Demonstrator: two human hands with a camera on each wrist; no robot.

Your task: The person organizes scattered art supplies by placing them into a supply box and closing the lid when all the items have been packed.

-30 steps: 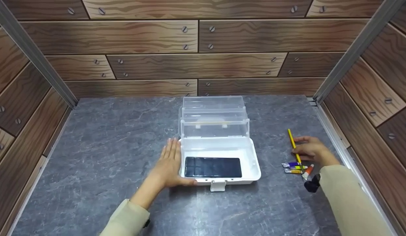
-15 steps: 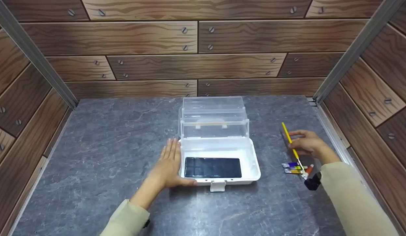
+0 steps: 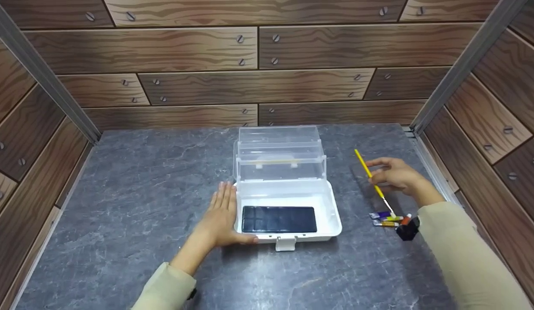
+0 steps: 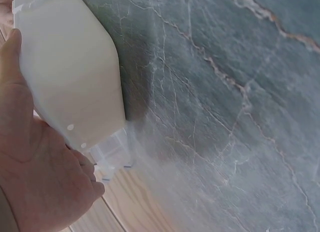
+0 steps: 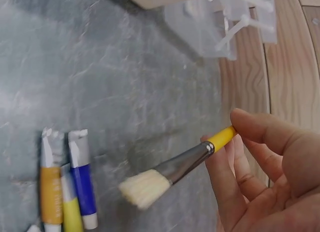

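The white storage box (image 3: 288,206) sits open at the centre of the grey tabletop (image 3: 133,206), its clear lid (image 3: 280,155) raised on the far side. The lower compartment holds one item: a dark flat palette (image 3: 279,219), lying along the near wall.

The left hand (image 3: 221,215) rests flat against the box's left side, fingers straight and together, thumb at the near corner.

The right hand (image 3: 396,176), right of the box, pinches a yellow-handled paintbrush (image 3: 374,184) between thumb and fingers. The brush is off the table, bristles pointing near and down, above the paint tubes (image 3: 385,219) lying on the tabletop.
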